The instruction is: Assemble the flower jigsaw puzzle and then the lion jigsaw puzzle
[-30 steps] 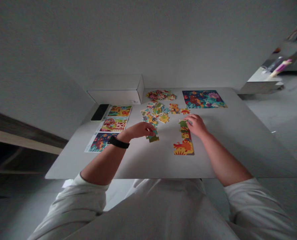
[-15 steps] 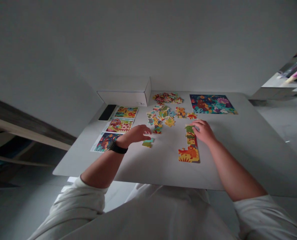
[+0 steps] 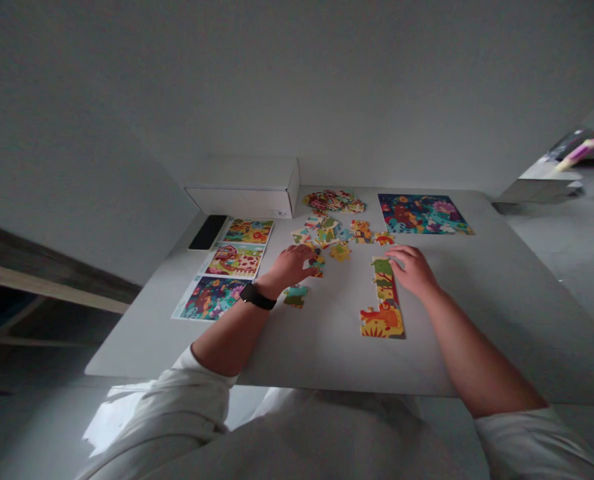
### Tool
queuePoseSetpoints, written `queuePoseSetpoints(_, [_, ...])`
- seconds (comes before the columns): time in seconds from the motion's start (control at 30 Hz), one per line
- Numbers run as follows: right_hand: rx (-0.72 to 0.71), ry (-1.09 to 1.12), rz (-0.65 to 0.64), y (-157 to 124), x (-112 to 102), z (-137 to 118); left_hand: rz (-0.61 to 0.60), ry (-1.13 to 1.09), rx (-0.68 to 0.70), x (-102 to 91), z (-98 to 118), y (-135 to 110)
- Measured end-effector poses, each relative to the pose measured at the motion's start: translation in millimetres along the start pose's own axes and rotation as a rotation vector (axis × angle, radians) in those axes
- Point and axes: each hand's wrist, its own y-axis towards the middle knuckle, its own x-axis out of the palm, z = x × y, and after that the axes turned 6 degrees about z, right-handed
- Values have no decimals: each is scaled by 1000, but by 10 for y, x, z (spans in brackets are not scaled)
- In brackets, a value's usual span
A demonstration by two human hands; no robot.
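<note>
My left hand (image 3: 293,265), with a black watch on its wrist, reaches over the near-left side of the loose puzzle pieces (image 3: 327,231). Its thumb and fingers are apart, beside a colourful piece (image 3: 317,264). Just below the hand lies a green and blue piece (image 3: 295,296). My right hand (image 3: 413,268) is at the upper right end of an L-shaped strip of joined puzzle pieces (image 3: 385,300), fingers spread and nothing visible in them. Trees and an orange lion show on the strip. Close above it sits an orange piece (image 3: 384,238).
A sheet with three pictures (image 3: 233,260) lies at the left beside a black phone (image 3: 208,232). Behind them stands a white box (image 3: 244,200). More pieces (image 3: 333,200) are heaped at the back, and an assembled dark sea-like picture (image 3: 425,214) lies at the back right.
My left hand has moved right and away from me, from the green and blue piece towards the pile. My right hand has drawn slightly off the strip's top piece. The view shifted slightly.
</note>
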Motion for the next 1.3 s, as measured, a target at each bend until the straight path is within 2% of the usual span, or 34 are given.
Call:
queuePoseSetpoints(0.1, [-38, -2, -19, 102, -45, -90, 38, 16, -46, 10, -103, -75])
queuePoseSetpoints(0.2, [-107, 8, -113, 261, 18, -260, 66, 45, -83, 0, -182, -134])
queuePoseSetpoints(0.33, [-190, -16, -279, 544, 301, -567, 90, 103, -144, -4, -205, -177])
queuePoseSetpoints(0.47, [-230, -81, -348, 828, 671, -803, 89, 138, -173, 5, -165, -200])
queuePoseSetpoints(0.63, [-208, -213, -471, 1049, 932, -777, 77, 132, -180, 47, -161, -199])
queuePoseSetpoints(0.83, [-82, -264, -430, 1177, 930, -573, 73, 124, -181, 81, -170, -199])
queuePoseSetpoints(1.03, [-164, -201, -387, 1095, 931, -674, 55, 134, -200, 59, -137, -204])
queuePoseSetpoints(1.3, [-73, -333, -328, 1066, 884, -689, 63, 139, -202, 72, -134, -203])
